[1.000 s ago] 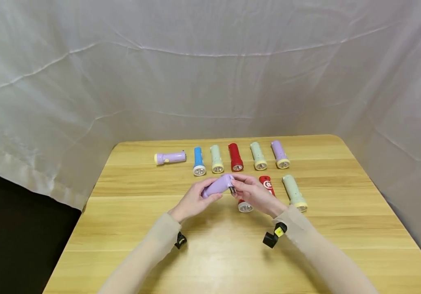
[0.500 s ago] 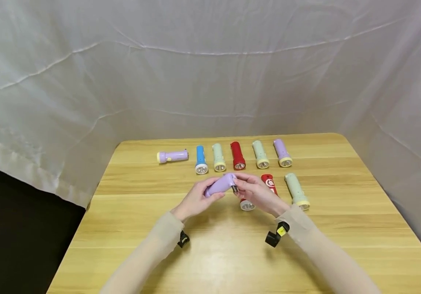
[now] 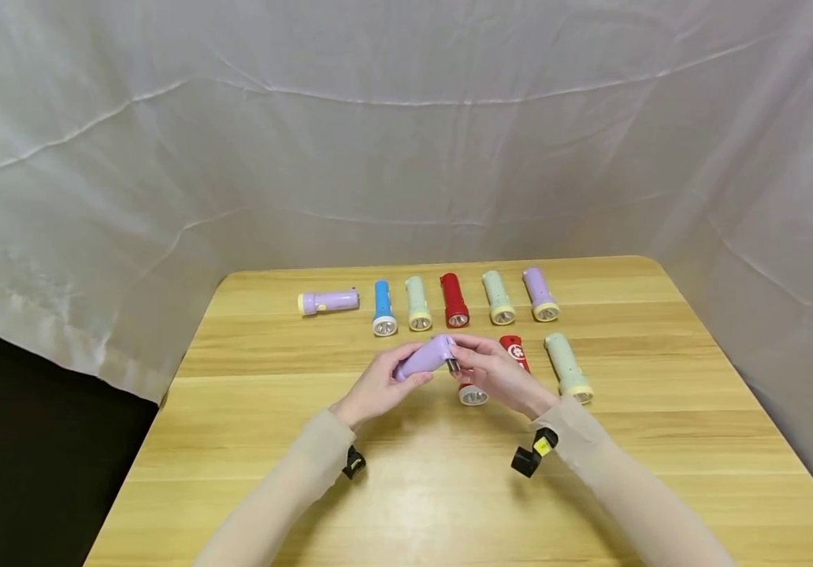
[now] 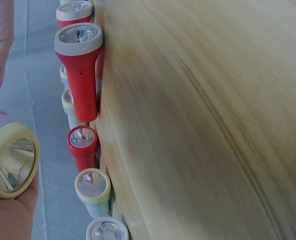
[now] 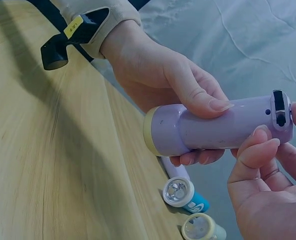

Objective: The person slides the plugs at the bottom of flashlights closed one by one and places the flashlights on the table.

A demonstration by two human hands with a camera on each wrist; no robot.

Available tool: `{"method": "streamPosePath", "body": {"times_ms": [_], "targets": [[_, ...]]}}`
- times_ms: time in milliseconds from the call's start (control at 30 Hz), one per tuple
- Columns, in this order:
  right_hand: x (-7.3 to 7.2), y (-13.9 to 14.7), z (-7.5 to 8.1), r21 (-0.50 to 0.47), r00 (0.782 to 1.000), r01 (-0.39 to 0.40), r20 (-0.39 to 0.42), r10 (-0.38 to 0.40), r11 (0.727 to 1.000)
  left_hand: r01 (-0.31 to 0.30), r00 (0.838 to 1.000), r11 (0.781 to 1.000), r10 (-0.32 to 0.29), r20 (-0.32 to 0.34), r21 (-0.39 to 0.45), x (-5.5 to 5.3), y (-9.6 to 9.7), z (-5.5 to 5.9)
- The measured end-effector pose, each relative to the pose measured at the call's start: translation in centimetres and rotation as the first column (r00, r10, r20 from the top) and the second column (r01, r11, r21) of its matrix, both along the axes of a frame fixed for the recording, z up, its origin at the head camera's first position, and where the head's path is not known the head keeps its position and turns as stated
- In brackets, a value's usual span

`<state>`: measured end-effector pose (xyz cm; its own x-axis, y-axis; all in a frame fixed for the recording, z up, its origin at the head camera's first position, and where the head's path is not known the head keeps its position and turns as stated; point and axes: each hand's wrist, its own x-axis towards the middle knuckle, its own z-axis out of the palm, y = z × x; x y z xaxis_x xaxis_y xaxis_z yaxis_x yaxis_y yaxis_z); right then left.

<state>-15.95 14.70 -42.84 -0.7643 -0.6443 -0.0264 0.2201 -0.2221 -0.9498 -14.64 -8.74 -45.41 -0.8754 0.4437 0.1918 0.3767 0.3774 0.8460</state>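
A purple flashlight (image 3: 424, 360) with a cream lens ring (image 5: 150, 131) is held above the table between both hands. My left hand (image 3: 380, 386) grips its barrel, thumb along the near side and fingers underneath. At the tail end, the right hand (image 3: 497, 376) has its thumb and fingertips around a dark slot (image 5: 279, 109). A small dark, shiny piece (image 3: 452, 366) shows at that end in the head view. The left wrist view shows the reflector face (image 4: 15, 167) pointing away from the left palm. Part of the barrel is hidden by the fingers.
Along the wooden table's (image 3: 421, 488) back lie a sideways purple flashlight (image 3: 330, 301), then a blue (image 3: 383, 303), red (image 3: 454, 298) and purple one (image 3: 538, 291), with green ones between. Nearer are a red flashlight (image 3: 473, 395), a white-patterned red one (image 3: 516, 352) and a green one (image 3: 566, 365). Pale cloth surrounds the table.
The head view shifts slightly. Both hands keep the purple flashlight in nearly the same place and tilt, with only slight finger movement at its tail. The other flashlights stay put.
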Motion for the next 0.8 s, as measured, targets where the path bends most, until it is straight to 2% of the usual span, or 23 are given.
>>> {"method": "streamPosePath", "body": {"times_ms": [300, 800], "targets": [[0.03, 0.11, 0.16, 0.011, 1.0, 0.011, 0.008, -0.012, 1.0, -0.002, 1.0, 1.0, 0.002, 0.003, -0.002, 0.1, 0.16, 0.35], [0.14, 0.61, -0.02, 0.019, 1.0, -0.007, 0.002, 0.006, 1.0, -0.004, 1.0, 1.0, 0.004, -0.002, -0.011, -0.12, 0.5, -0.21]]}}
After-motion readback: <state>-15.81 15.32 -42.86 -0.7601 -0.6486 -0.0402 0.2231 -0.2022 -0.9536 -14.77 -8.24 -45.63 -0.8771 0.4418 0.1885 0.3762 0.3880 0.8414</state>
